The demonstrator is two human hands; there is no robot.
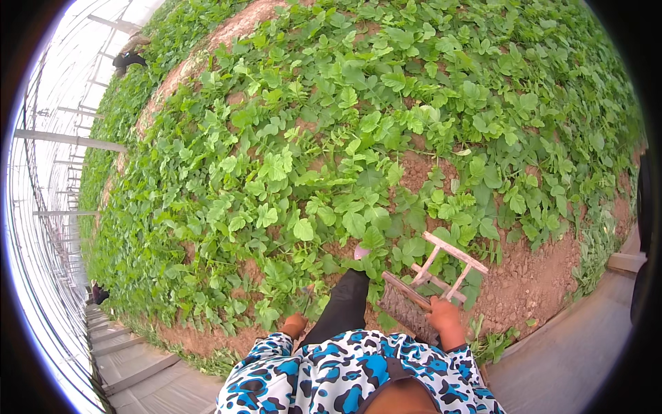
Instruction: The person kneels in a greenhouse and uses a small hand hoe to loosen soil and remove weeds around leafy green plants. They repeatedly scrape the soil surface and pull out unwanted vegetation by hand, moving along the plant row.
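Note:
My right hand is closed on the edge of a small wooden stool with a woven seat, which is tipped on its side beside my leg, its legs pointing away from me over leaves and soil. My left hand is low at the left of my dark-trousered leg, its fingers curled around the end of a thin tool that is partly hidden among leaves; its kind cannot be told. Leafy green plants with lobed leaves spread in front of me. The pinkish tip of a shoe shows among them.
Bare reddish soil lies right of the stool, bordered by a pale sheet-covered strip. At the left stand greenhouse posts and a plastic wall. Another person bends among plants at the upper left; a dark figure is lower left.

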